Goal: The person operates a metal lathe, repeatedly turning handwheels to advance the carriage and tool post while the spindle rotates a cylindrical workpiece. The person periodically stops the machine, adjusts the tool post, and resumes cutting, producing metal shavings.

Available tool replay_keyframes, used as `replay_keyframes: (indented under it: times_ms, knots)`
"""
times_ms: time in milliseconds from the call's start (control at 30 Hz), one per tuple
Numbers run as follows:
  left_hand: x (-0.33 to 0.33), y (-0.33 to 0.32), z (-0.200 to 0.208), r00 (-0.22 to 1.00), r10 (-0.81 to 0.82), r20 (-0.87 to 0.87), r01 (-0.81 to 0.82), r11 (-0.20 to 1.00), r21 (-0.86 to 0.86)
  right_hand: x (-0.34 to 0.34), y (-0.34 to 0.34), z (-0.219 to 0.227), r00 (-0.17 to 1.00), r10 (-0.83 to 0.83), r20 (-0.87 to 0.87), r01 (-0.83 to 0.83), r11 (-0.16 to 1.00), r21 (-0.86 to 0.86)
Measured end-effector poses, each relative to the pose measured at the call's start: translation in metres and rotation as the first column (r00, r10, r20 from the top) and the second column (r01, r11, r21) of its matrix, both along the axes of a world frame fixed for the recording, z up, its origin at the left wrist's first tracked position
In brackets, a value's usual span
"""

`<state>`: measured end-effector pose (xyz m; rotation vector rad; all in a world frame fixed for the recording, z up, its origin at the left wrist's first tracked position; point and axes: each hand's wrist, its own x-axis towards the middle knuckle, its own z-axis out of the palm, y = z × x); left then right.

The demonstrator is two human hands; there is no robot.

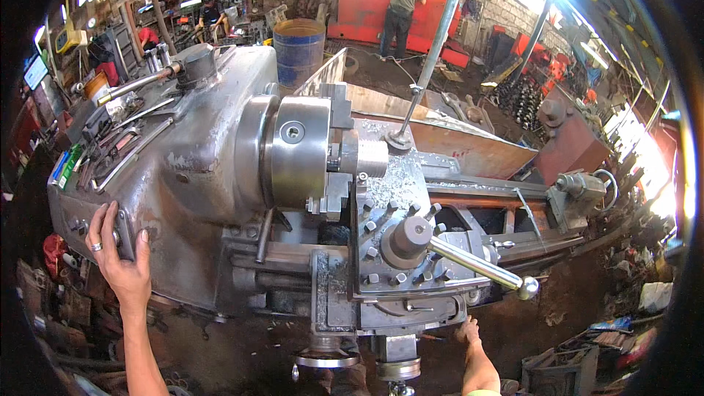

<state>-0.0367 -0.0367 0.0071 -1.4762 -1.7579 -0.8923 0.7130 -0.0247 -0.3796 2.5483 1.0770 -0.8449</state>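
Observation:
My left hand [126,268] rests on the front of the lathe's headstock [194,198]. A ring is on one finger; the fingers reach up beside a small dark control plate [125,235], with the thumb held apart. At the lower right my right hand [470,330] is by the carriage, just below the tool slide [411,313]. Its fingers are mostly hidden there, and I cannot see what they touch. Between my hands, the chuck [301,150] holds a threaded metal cylinder [372,158]. Beside it stands the square tool post [400,246] with a long ball-ended handle [484,268].
Wrenches [136,154] and other tools lie on the headstock. Metal chips [396,189] cover part of the carriage. A handwheel [326,359] sits low in front; the tailstock [583,189] is far right. Behind are a blue drum [299,51] and a standing person [403,11].

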Motion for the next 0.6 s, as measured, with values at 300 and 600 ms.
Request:
replay_keyframes:
  times_ms: [300,600]
  knots:
    - [0.003,0.000,-0.002,1.000,0.008,0.027,-0.009,0.999,0.037,-0.009,-0.007,0.014,0.990,0.135,0.049,-0.135,0.991,-0.007]
    - [-0.012,0.005,-0.010,0.997,0.026,-0.069,-0.024,0.999,0.035,-0.128,-0.109,0.116,0.978,0.046,-0.202,0.094,0.769,0.632]
